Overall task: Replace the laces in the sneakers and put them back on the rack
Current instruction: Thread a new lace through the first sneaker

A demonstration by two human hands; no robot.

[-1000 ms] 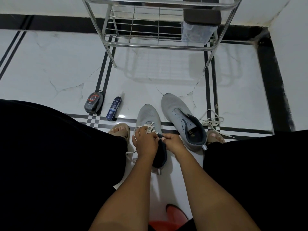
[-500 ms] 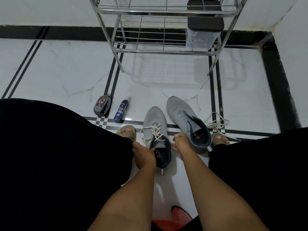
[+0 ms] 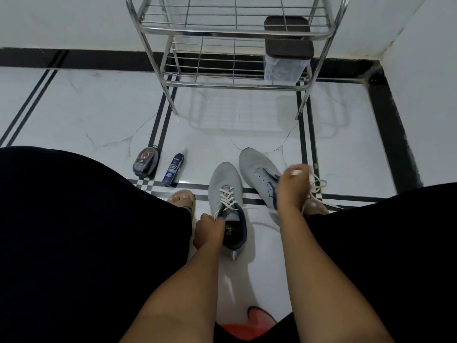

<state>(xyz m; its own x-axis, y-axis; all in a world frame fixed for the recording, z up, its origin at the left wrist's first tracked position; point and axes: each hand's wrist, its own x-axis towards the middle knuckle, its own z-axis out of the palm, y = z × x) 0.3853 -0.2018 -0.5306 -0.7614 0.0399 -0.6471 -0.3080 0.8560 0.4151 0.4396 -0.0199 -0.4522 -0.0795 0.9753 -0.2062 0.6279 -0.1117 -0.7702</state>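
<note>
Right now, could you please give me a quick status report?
Left hand grips laced sneaker. Right hand reaching loose lace beside unlaced sneaker. Nothing in the way.

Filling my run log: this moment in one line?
left hand: holds laced sneaker | right hand: reaching loose lace | unlaced sneaker: floor

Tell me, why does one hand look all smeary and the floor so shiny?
Head view: the right hand is motion-blurred near the loose lace, while the left hand on the laced sneaker is sharp. The floor glares and mirrors the rack, with a faint shadow beneath. Wide-angle lens bends the edges.
</note>
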